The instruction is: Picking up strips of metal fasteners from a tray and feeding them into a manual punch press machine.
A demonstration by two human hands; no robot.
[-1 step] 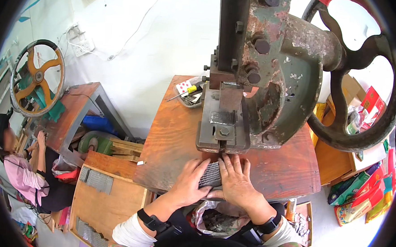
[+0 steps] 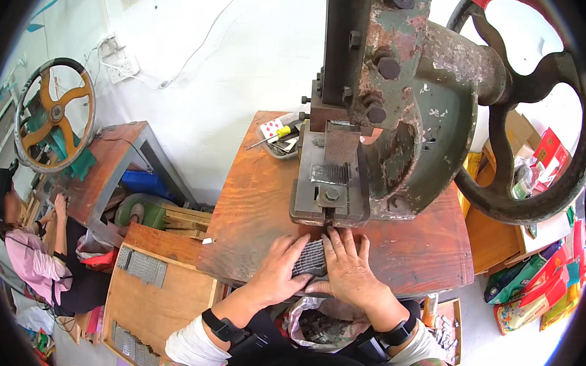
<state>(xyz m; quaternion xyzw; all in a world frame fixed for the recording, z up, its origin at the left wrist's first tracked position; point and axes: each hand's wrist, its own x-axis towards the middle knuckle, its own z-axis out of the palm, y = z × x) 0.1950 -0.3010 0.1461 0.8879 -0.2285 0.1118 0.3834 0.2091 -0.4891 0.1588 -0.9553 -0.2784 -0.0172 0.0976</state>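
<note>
A grey ribbed metal strip [image 2: 311,257] is held between both hands on the wooden bench [image 2: 252,207], just in front of the press [image 2: 389,122]. The strip looks like a flat block of fine parallel ridges, dull silver, its far end pointing into the slot at the press base. The left hand [image 2: 279,270] is closed around the strip's left edge, fingers curled over the top; the right hand [image 2: 348,269] is laid flat against its right side, fingers stretched forward and pressing on it. Directly beyond the fingertips the steel die block [image 2: 330,185] is set, almost touching them, so little room is left ahead. To the left of the left hand a wide stretch of bare bench is seen, running to the bench's left edge. To the right of the right hand the bench is open up to the flywheel [image 2: 528,116], which overhangs the right edge. The near bench edge lies under the wrists. Beyond the left hand, at the far edge, a small tray [image 2: 280,141] with a screwdriver is placed. Further left, below the bench, a person [image 2: 31,255] is seated.
</note>
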